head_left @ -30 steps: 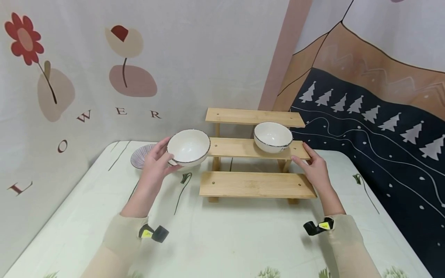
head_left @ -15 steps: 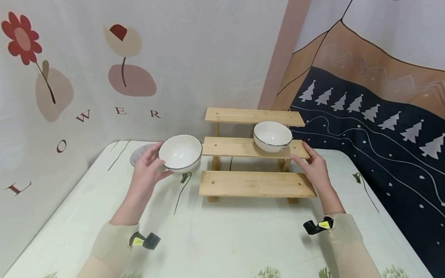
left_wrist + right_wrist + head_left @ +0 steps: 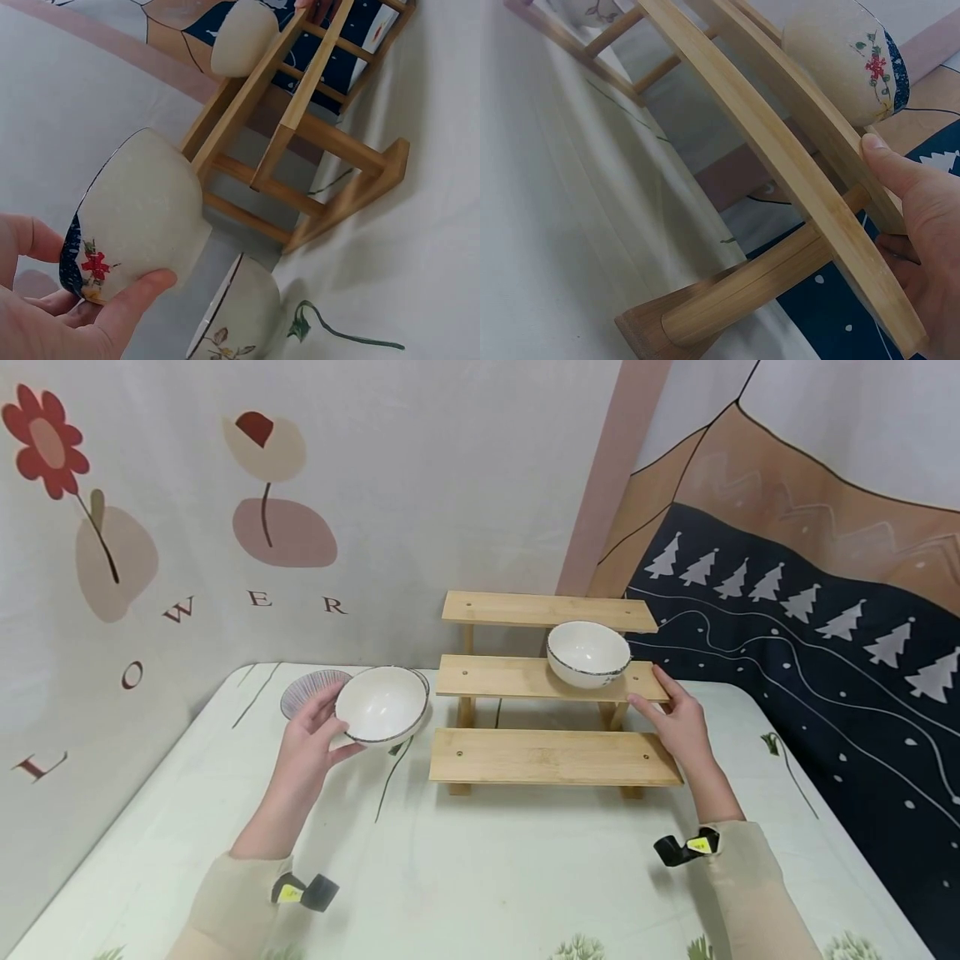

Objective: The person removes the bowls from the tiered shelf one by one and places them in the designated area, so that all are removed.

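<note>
My left hand (image 3: 307, 735) holds a white bowl (image 3: 382, 703) by its left side, above the table and left of the three-step wooden rack (image 3: 555, 758). In the left wrist view, the thumb lies on the outer wall of this bowl (image 3: 142, 210), near a red flower print. My right hand (image 3: 681, 727) grips the right end of the rack's middle shelf, its thumb on the front edge. A second white bowl (image 3: 588, 658) sits upright on that shelf, towards the right. Below the held bowl, another bowl (image 3: 251, 307) appears in the left wrist view; in the head view it is mostly hidden.
A purple-striped dish (image 3: 303, 692) lies at the back left, partly behind my left hand. The pale tablecloth (image 3: 495, 868) has printed plants on it. Behind the table hang a white printed cloth (image 3: 420, 485) and a dark one with trees (image 3: 750, 635).
My left hand has moved the held bowl left and down, away from the middle shelf. The rim of the bowl behind it has come into sight. My right hand stays on the rack.
</note>
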Available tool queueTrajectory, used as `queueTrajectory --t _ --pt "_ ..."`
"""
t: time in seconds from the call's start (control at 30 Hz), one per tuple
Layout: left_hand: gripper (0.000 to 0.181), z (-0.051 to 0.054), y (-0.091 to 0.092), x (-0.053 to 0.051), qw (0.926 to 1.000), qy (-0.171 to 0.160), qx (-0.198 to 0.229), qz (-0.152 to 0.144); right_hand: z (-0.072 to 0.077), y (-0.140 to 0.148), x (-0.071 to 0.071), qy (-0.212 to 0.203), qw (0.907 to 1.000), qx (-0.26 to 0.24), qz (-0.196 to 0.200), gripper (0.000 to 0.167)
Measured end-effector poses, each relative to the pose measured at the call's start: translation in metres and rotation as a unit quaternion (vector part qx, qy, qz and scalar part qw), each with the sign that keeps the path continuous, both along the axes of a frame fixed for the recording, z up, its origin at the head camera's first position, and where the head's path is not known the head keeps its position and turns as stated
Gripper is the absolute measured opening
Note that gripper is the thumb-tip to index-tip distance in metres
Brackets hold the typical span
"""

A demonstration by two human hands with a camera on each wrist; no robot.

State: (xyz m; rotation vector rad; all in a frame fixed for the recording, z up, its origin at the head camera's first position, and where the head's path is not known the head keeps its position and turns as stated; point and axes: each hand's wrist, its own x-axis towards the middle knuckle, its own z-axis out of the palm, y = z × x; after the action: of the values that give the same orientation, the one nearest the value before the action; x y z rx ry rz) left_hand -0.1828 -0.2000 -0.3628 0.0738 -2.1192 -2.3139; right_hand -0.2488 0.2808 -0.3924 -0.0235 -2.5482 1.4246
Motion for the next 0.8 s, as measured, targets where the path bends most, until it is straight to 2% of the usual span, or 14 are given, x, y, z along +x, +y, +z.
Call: queueTrajectory --t 0.43,0.8 --pt "0.066 -0.017 -0.006 0.001 0.9996 -0.023 -0.007 0.016 0.001 0.0 0.0 -0.004 1.0 0.003 -0.004 0.083" --pt "0.066 -0.029 -0.01 0.0 0.999 -0.043 -0.006 0.014 -0.001 0.0 -0.001 0.0 1.0 0.001 -0.003 0.082"
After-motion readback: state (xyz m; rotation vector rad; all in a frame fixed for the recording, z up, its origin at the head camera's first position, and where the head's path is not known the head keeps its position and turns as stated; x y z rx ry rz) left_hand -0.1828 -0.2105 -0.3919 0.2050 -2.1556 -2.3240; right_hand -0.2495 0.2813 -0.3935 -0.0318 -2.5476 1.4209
